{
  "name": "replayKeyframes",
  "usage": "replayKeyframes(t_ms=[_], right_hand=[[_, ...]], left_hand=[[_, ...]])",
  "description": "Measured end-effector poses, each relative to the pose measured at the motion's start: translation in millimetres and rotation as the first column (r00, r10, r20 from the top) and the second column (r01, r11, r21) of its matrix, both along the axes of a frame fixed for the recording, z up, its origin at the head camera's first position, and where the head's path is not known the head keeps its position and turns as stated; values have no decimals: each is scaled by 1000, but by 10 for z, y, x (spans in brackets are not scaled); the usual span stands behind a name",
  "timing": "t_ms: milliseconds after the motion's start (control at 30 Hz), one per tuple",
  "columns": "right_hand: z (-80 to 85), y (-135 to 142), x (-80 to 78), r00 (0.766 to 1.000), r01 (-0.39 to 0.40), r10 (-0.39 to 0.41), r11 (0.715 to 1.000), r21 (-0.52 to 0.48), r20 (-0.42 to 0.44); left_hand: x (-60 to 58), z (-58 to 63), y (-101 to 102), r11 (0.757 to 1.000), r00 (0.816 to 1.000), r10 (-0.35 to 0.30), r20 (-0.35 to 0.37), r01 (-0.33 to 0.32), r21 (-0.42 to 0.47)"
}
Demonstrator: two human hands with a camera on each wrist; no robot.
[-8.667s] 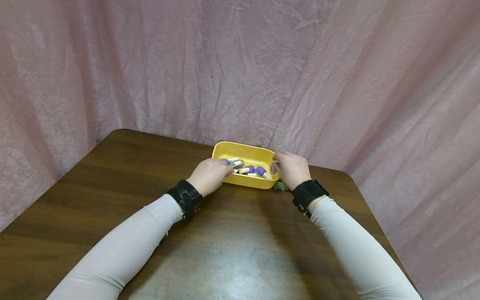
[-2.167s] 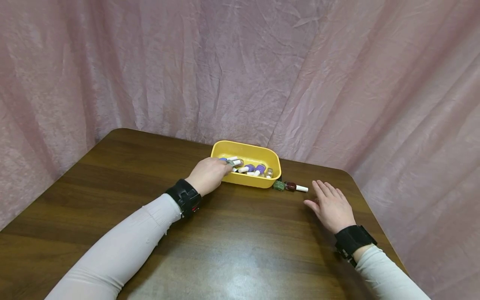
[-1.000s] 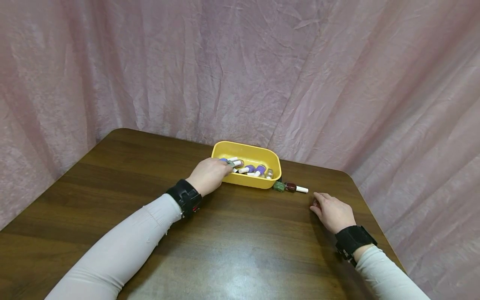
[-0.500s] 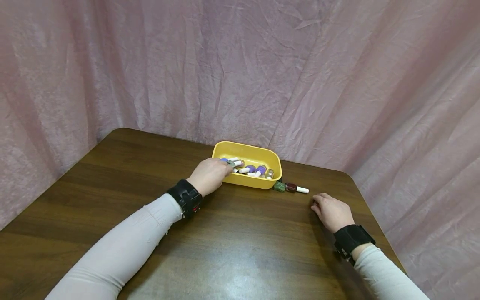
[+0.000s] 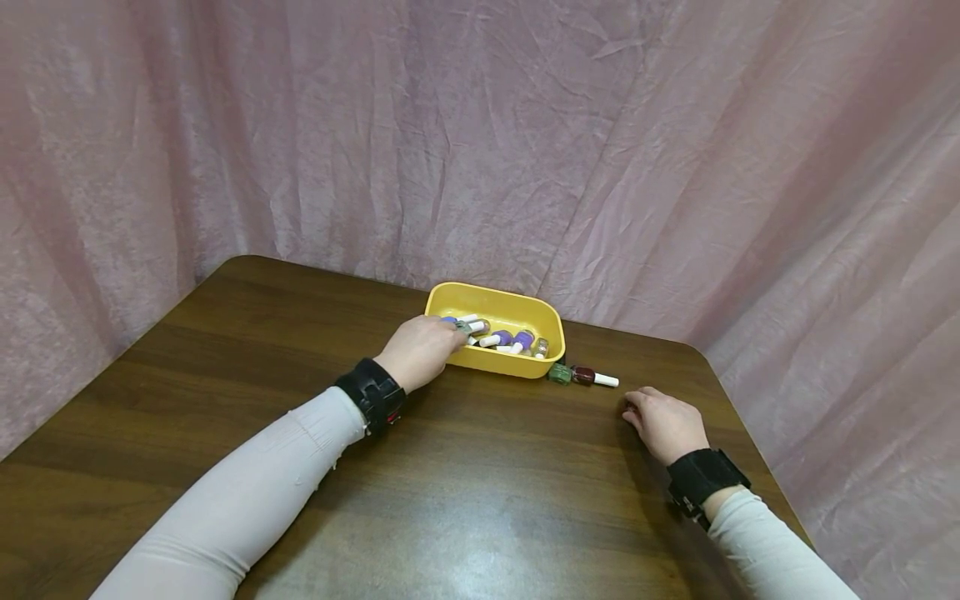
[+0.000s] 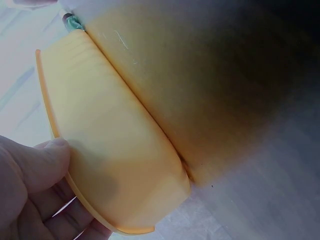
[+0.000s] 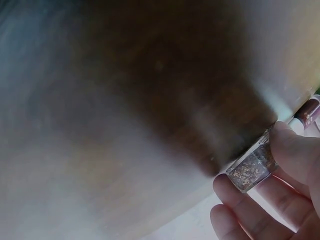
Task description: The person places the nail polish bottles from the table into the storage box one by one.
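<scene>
My left hand [image 5: 422, 350] grips the near-left rim of a yellow plastic bin [image 5: 487, 358]; in the left wrist view its thumb [image 6: 50, 162] presses the outer wall. Inside lie several nail polish bottles with white caps, among them a purple one [image 5: 524, 338] and a glittery clear one [image 5: 542, 346]. To the right, low over the table, my right hand [image 5: 667, 423] holds a clear nail polish bottle with gold flecks [image 7: 250, 170] between thumb and fingers. Just beyond that hand, a dark red nail polish bottle [image 5: 583, 376] lies on its side, white cap toward the right.
A green nail polish bottle [image 5: 559, 373] lies against the bin's right corner, end to end with the dark red one. The brown wooden table [image 5: 465, 467] stretches toward me. Behind its back edge hangs a pink curtain [image 5: 480, 142].
My right hand left the bin's right end, moved right and spread flat over the table, then its fingers curled round the gold-flecked nail polish bottle. The left hand has kept its hold.
</scene>
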State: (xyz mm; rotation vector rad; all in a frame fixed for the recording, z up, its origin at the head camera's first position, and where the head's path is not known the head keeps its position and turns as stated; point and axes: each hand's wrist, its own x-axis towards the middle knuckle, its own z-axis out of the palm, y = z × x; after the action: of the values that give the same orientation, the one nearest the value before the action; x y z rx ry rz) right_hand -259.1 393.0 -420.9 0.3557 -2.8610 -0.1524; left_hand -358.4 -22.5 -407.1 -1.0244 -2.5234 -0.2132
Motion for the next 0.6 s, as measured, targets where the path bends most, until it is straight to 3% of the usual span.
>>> replayKeyframes(t_ms=[600], right_hand=[[93, -144, 2, 997, -51, 49, 998, -47, -55]], left_hand=[[8, 11, 9, 1000, 1000, 12, 15, -12, -12]])
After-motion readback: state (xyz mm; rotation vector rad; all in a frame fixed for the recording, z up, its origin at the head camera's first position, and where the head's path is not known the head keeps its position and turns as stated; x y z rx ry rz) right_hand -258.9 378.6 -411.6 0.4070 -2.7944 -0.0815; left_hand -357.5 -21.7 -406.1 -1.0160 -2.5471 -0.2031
